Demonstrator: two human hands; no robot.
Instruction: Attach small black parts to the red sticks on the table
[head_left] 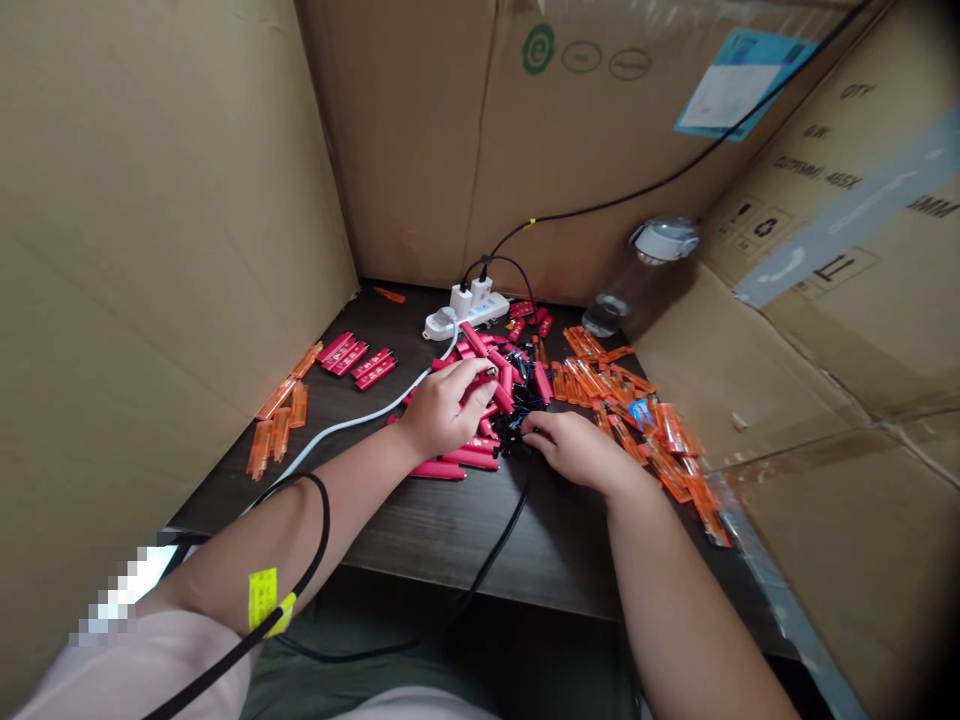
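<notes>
Above a pile of red lighters [471, 458] on the dark table, my left hand [444, 408] is closed, thumb and fingers pinching a lighter [491, 373] whose dark metallic end shows at the fingertips; the rest is hidden by the hand. My right hand [576, 448] reaches into a heap of small black parts [517, 405], its fingertips pressed together at the heap's edge. Whatever sits between those fingers is too small to make out. The red pieces lie jumbled around and under the left hand.
Orange see-through lighters [589, 375] spread along the right side, with more orange ones [280, 432] at left. Red lighters [375, 368] lie in rows nearby. Behind stand a white power strip [487, 308] with cables and a clear bottle [609, 310]. Cardboard walls [420, 140] enclose the table.
</notes>
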